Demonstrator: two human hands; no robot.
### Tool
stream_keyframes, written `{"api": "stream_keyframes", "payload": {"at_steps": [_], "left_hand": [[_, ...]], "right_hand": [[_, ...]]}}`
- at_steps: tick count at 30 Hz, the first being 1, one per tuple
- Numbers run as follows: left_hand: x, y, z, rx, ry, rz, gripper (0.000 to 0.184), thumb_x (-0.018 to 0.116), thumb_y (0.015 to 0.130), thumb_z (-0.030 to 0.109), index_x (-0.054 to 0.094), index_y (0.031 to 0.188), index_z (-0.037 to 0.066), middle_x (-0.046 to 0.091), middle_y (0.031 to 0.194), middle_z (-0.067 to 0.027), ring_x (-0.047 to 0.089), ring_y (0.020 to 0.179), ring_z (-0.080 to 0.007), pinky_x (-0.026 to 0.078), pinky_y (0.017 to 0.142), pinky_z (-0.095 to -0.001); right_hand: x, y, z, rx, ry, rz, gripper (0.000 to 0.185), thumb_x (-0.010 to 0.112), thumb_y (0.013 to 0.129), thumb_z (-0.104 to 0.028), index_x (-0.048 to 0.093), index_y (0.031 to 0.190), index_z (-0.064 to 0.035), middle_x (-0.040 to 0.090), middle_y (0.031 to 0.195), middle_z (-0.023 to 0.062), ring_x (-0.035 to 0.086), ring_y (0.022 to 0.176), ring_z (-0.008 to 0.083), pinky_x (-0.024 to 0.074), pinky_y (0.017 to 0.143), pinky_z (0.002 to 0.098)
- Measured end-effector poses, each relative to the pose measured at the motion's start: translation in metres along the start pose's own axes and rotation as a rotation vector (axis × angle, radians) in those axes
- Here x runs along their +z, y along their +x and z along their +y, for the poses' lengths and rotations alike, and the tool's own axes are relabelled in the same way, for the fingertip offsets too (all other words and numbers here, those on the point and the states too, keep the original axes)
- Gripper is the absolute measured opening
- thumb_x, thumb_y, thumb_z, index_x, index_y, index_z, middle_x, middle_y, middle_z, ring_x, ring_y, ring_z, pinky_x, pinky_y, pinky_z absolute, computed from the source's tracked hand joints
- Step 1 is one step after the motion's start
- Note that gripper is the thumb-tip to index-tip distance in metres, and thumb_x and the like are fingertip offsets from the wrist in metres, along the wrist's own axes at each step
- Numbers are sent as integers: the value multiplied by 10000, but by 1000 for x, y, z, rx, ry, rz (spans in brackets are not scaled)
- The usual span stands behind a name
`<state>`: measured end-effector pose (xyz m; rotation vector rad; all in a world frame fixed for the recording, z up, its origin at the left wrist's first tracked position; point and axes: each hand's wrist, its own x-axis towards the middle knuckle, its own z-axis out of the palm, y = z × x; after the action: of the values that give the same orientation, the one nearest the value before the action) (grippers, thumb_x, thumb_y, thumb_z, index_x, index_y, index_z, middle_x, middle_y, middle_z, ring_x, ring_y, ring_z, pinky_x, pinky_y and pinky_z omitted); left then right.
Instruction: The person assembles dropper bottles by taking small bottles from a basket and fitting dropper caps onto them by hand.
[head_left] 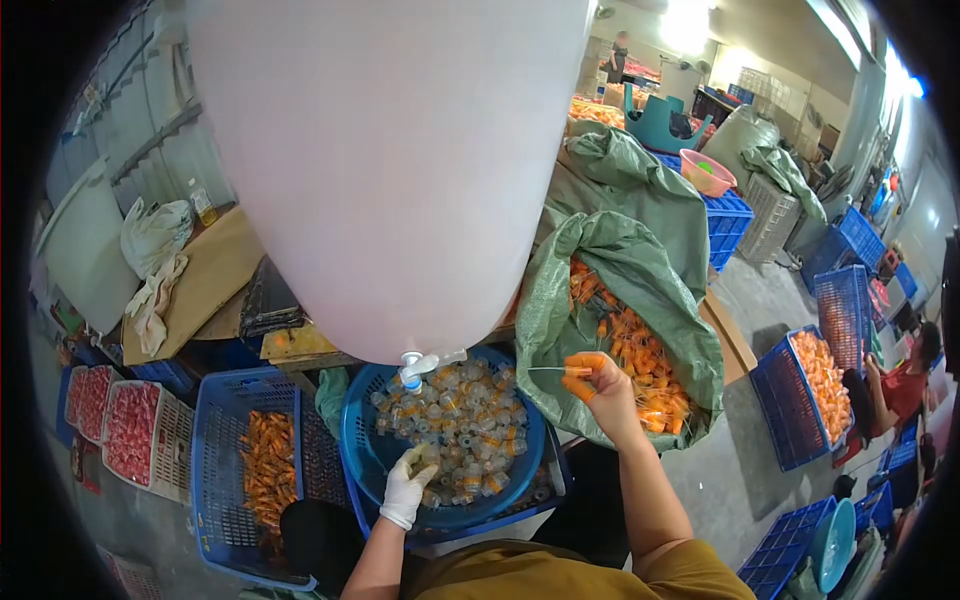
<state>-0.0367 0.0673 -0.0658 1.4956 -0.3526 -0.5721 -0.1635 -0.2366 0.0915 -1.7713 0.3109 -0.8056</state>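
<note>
My left hand [404, 492], in a white glove with the fingertips bare or translucent, reaches into the blue basin [352, 468]. Its fingers curl against a small clear plastic piece [430, 455] at the edge of a pile of similar clear pieces [480, 440] with orange parts. Orange covers sit on the fingers of my right hand [608, 398], which pinches a thin metal rod [545, 369] pointing left. Below that hand, an open green sack [545, 330] holds many orange pieces with thin clear strands [645, 365].
A large whitish tank [400, 180] with a tap [425, 368] hangs over the basin. Left stand a blue crate [225, 480] of orange pieces and white baskets [170, 440] of pink pieces. At right, a person in red [905, 385] sits beside a blue crate [780, 410].
</note>
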Motion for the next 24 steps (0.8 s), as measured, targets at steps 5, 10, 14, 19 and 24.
{"api": "stream_keyframes", "payload": {"at_steps": [5,10,14,19,24], "left_hand": [[18,-15,34,-41,-275,52,413,614,864,-39,526,1265,7,601,1110,-73,602,926,-139,509,812,-267],[20,-16,22,-38,-298,71,405,610,868,-41,531,1262,10,623,1067,-73,612,890,-143,509,809,-267],[24,-18,23,-51,-293,70,360,605,887,-6,545,1242,8,625,1071,-73,622,878,-144,511,800,-265],[31,-19,31,-87,-331,80,336,592,915,51,551,1245,8,630,1078,-73,617,910,-123,511,794,-255],[38,-19,35,-71,-238,80,349,609,905,65,575,1250,23,631,1066,-52,598,905,-113,498,775,-228]], "right_hand": [[21,-5,-6,67,31,-72,299,666,818,71,595,1098,-7,653,964,15,611,897,79,496,825,235],[27,-9,-18,47,-30,-125,266,672,818,54,620,1072,-3,663,951,13,615,886,78,498,831,244],[26,-12,-16,40,-107,-146,241,703,806,7,646,1040,-14,665,905,12,609,844,76,491,784,243],[19,-16,-5,64,-99,-115,246,724,786,-19,669,1025,-26,651,856,9,594,792,81,485,727,241],[16,-19,-7,85,-97,-115,255,717,787,-16,675,1039,-25,629,830,3,581,780,85,476,727,240]]}}
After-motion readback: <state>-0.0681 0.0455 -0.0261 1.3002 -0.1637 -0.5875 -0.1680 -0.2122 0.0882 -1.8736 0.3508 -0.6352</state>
